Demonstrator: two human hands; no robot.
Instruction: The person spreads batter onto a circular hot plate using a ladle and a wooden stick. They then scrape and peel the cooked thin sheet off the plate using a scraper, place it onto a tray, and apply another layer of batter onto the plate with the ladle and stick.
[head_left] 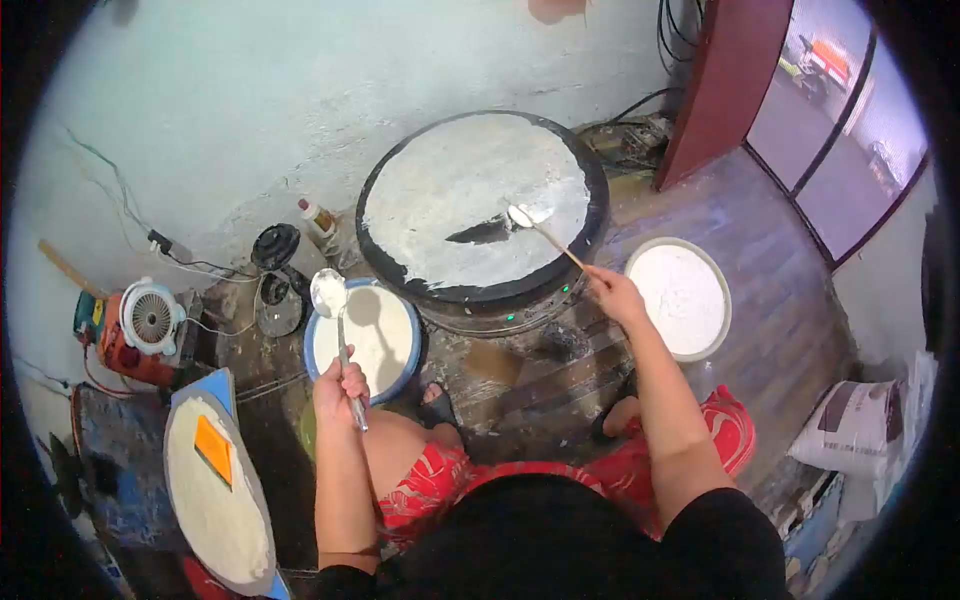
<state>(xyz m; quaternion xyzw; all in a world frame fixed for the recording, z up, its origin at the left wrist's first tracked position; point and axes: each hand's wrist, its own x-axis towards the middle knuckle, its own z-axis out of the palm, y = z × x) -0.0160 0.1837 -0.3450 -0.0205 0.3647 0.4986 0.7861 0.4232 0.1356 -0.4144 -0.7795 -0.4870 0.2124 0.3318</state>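
My left hand [341,392] is wrapped round the handle of a metal ladle [342,330], whose bowl is coated with white batter. Below the ladle's bowl stands a blue-rimmed bucket [415,350] of the same white liquid. My right hand [615,296] grips a long wooden-handled spoon [552,240]. Its white-coated head touches the batter layer [470,180] spread over a large round black griddle [372,245]. A dark bare patch shows in that layer, just left of the spoon's head.
A pale-rimmed tub [725,290] of white powder or batter stands right of the griddle. At the left are an oval board [215,520] with an orange scraper [213,450], a small fan [152,316] and cables. A bottle [318,217] stands by the wall; a sack [850,425] lies right.
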